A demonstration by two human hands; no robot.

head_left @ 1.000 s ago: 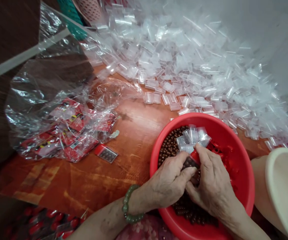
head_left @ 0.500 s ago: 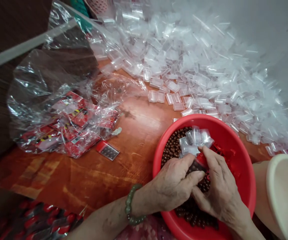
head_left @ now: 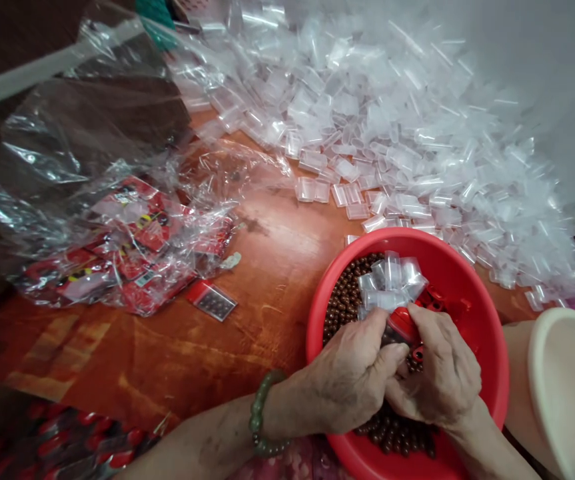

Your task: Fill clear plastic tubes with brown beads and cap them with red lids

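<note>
Over a red basin [head_left: 317, 293], my left hand [head_left: 350, 373] grips a small clear plastic case [head_left: 391, 337] with dark balls inside. A red cap [head_left: 403, 323] sits at its upper end, and the fingers of my right hand [head_left: 440, 367] press around it; whether the cap is fully seated I cannot tell. Brown beads [head_left: 342, 300] fill the basin's left and lower parts. Clear empty sleeves [head_left: 392, 280] lie on the beads just beyond my fingers. Loose red caps [head_left: 437, 297] lie at the basin's right side.
Clear plastic sleeves [head_left: 357, 133] are heaped across the back. On the left, a transparent bag [head_left: 82, 147] holds red printed packets [head_left: 142, 227], beside a packet of dark balls [head_left: 214, 302]. A cream tub [head_left: 542, 373] stands right; red-capped cases [head_left: 67, 440] lie lower left.
My right hand has shifted slightly and its fingers are curled further over the red cap, which shows more now. My left hand keeps its hold on the case.
</note>
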